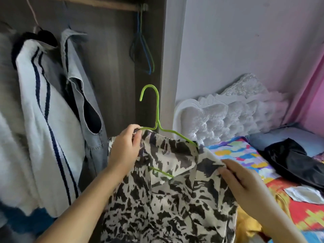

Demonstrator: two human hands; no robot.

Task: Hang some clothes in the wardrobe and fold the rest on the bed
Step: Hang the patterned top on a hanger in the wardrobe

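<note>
Two hands hold one garment in front of the open wardrobe (112,71). The left hand (125,148) pinches the collar edge of the black-and-cream patterned shirt (166,195) together with the left arm of the green hanger (154,109), thumb and fingers curled over both. The right hand (245,183) pinches the shirt's right shoulder, fingers closed over the fabric fold. The hanger sits inside the shirt's neck; its hook stands upright and free, below the rail (98,4) and not on it.

Wardrobe contents: a white knit with dark blue stripes (45,109) and a grey denim sleeveless garment (82,88) hang from the rail at left; a fluffy white item (8,102) hangs at the far left. Several bare wire hangers (142,50), blue and green, hang at the rail's right end.

Bed (235,151), right of the wardrobe: multicoloured cover, white tufted headboard (228,116), a black garment (294,160) lying loose, a yellow item (249,223) at the near edge, a pale cloth (301,193) beside it.
</note>
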